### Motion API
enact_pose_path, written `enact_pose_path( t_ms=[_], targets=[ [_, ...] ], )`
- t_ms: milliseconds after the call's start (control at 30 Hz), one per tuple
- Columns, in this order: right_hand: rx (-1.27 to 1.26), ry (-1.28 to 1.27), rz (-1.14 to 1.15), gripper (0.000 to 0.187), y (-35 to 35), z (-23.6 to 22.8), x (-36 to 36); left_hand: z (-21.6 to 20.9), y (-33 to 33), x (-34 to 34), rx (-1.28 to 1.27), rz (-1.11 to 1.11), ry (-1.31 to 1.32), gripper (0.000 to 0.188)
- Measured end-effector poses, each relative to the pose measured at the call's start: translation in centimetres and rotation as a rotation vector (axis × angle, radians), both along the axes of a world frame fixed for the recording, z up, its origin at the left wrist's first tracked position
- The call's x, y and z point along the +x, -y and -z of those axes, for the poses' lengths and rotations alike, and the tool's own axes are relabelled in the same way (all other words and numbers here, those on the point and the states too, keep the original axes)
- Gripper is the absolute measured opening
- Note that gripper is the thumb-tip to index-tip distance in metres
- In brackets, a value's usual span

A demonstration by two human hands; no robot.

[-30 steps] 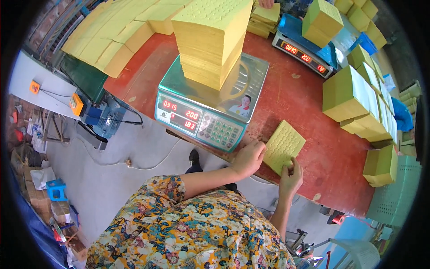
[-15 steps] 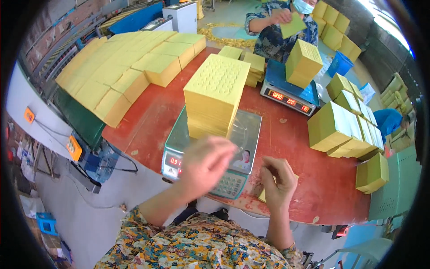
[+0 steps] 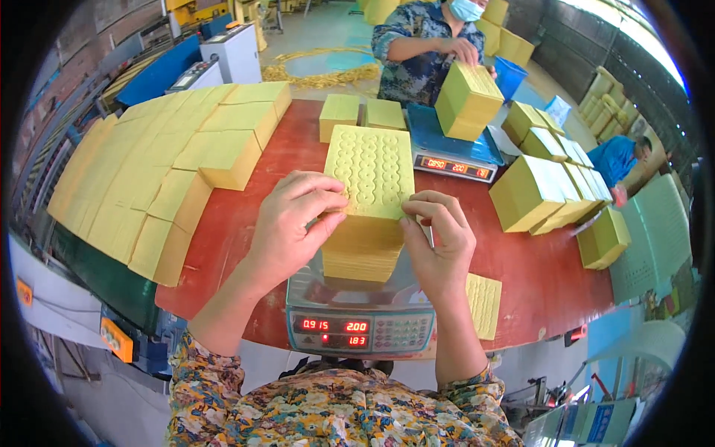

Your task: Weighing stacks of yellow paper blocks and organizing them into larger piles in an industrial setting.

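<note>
A tall stack of yellow paper sheets (image 3: 361, 249), its top embossed with rows of rings, stands on a digital scale (image 3: 360, 328) with lit red digits. At the stack's upper left edge, my left hand (image 3: 292, 217) is closed, thumb and fingers pinched at the top sheets. Across from it, my right hand (image 3: 441, 242) pinches the near right corner of the top. How many sheets lie between the fingers cannot be made out. One thin embossed yellow piece (image 3: 484, 305) lies on the table to the right of the scale.
Rows of yellow paper blocks (image 3: 149, 167) cover the red table's (image 3: 521, 276) left side. More blocks (image 3: 532, 190) stand at the right. Opposite me, a masked person (image 3: 424, 56) handles a paper stack (image 3: 468, 104) on a second scale (image 3: 447, 141). Another person in blue (image 3: 614, 160) is at far right.
Both my hands have moved up and forward from in front of the stack to its top edges. The view has shifted. The co-worker's raised sheet is now down at their stack.
</note>
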State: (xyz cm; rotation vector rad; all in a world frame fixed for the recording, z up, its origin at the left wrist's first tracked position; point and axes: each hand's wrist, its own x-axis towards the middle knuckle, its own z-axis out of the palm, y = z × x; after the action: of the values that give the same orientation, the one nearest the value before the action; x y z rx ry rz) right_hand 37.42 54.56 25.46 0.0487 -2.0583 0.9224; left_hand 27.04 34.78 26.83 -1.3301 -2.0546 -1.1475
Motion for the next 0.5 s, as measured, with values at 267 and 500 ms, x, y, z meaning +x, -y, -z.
enact_pose_path(
  t_ms=[267, 500],
  targets=[
    [0.05, -0.021, 0.091, 0.014, 0.6, -0.2, -1.0, -0.3, -0.2, -1.3, 0.007, 0.041, -0.076, 0.013],
    [0.003, -0.108, 0.195, 0.021, 2.3, -1.3, 0.6, -0.5, -0.4, -1.4, 0.062, 0.01, -0.095, 0.011]
  ],
)
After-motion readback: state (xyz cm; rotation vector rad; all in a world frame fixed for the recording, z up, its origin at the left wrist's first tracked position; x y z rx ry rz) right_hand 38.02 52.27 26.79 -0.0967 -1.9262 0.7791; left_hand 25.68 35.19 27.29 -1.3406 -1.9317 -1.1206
